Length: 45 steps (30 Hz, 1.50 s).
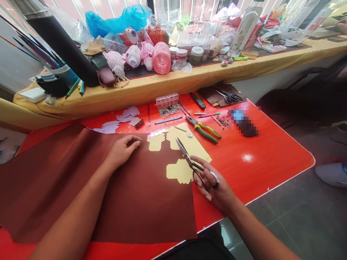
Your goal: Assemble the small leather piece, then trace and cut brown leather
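Observation:
My right hand (214, 184) has its fingers through the handles of a pair of scissors (187, 156), whose blades point up and left over yellow paper. Loosely curled, my left hand (125, 150) rests at the upper edge of a large brown sheet (146, 202) that looks like leather, thumb and forefinger slightly apart with nothing between them. A cut yellow paper shape (175, 171) lies on the brown sheet beside the scissors. Another yellow shape (155, 143) lies right of my left hand. Larger yellow paper (199, 148) sits behind the blades.
Pliers (204, 131), a clear box of small metal parts (168, 105), pens and a cutter knife (197, 100) lie on the red table (271, 159). More scissors (230, 96) rest on dark pieces at the back. A cluttered ledge (141, 85) runs behind.

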### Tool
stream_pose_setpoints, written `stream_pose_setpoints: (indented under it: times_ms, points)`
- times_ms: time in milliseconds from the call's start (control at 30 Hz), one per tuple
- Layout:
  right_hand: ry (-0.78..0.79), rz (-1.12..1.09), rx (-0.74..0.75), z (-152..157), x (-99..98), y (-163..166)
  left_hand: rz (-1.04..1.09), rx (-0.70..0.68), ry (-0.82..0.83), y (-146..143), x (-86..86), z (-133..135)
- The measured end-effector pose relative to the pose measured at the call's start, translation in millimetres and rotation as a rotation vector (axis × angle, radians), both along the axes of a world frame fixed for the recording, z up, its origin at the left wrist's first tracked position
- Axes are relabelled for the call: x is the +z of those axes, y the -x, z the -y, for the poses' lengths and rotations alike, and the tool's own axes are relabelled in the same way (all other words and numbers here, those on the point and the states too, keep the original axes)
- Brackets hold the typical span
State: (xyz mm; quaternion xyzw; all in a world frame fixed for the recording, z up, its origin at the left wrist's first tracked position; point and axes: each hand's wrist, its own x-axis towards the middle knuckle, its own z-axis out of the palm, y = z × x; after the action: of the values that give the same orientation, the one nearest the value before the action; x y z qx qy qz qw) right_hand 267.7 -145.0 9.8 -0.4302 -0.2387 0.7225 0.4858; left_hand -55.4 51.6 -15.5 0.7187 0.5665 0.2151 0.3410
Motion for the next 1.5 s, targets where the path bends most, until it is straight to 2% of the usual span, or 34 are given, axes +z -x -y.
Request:
stream_pose_setpoints:
  times_ms: [167, 300, 367, 433, 533, 667, 833, 1000, 1233, 1500]
  points:
    - [-0.022, 0.208, 0.061, -13.2, 3.1, -8.6, -0.021, 0.008, -0.015, 0.9, -1.1, 0.4]
    - [-0.023, 0.467, 0.128, -25.6, 8.1, -15.9, -0.079, -0.031, -0.044, -3.1, 3.1, 2.6]
    - [-0.055, 0.637, 0.155, -30.9, 10.1, -20.5, -0.129, -0.068, -0.115, -7.4, 6.7, 7.4]
    - [-0.143, 0.892, 0.213, -35.8, 11.5, -26.2, -0.17, -0.129, -0.221, -12.9, 9.9, 16.0]
    - [-0.289, 1.296, 0.368, -42.9, 14.3, -35.1, -0.186, -0.298, -0.348, -20.2, 10.5, 34.0]
    - [-0.327, 1.545, 0.515, -52.4, 22.3, -41.4, -0.284, -0.461, -0.393, -20.5, 1.2, 56.2]
    - [-0.276, 1.696, 0.688, -65.6, 38.1, -39.4, -0.386, -0.483, -0.382, -10.5, -12.6, 67.8]
    - [-0.3, 1.78, 0.815, -73.9, 45.8, -34.0, -0.426, -0.459, -0.413, -0.5, -16.1, 73.5]
    - [-0.337, 1.805, 0.878, -76.1, 47.1, -33.7, -0.394, -0.375, -0.467, 13.3, -17.2, 86.6]
    - [-0.322, 1.813, 0.92, -75.1, 52.5, -33.8, -0.476, -0.335, -0.447, 17.3, -23.4, 85.7]
